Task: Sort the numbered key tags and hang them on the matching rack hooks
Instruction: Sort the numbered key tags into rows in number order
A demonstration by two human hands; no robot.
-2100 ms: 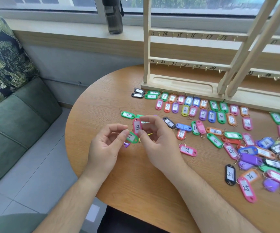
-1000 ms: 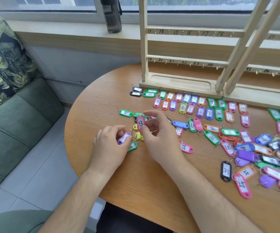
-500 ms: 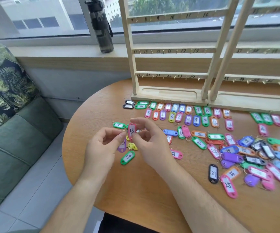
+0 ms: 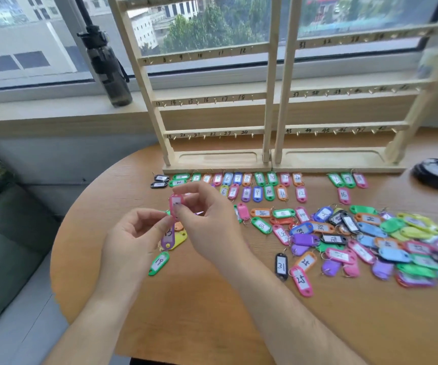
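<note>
A dark green sofa [image 4: 4, 259] stands at the far left, below a window sill that carries a dark plastic water bottle [image 4: 108, 72], upright. The left hand [image 4: 133, 243] is raised over the left part of the round wooden table [image 4: 186, 317]. Its grip is closed to a pinch of thumb and forefinger, and a purple plastic key tag [image 4: 168, 237] hangs from it, long side down. Under that tag a yellow key tag [image 4: 180, 239] lies on the table, with a green key tag marked 19 [image 4: 159, 263] just nearer the person.

Close against the left fingertips, the right hand [image 4: 210, 222] holds a pink plastic key tag [image 4: 175, 204] upright, its grip narrowed on the tag between thumb and forefinger. The number on it is too blurred to read.

Behind the hands, two rows of coloured key tags [image 4: 268, 192] lie side by side just before the base of a pale wooden rack [image 4: 212, 97], whose rails carry small hooks and handwritten numbers. A second wooden rack [image 4: 344, 92] adjoins it on the right, with four more tags [image 4: 348, 179] before it. A black key tag marked 31 [image 4: 281, 266] and a pink key tag marked 25 [image 4: 302, 281] lie at the near edge of a loose heap of mixed key tags [image 4: 369, 229] on the right of the table. A black round object [image 4: 437, 173] sits at the far right.
</note>
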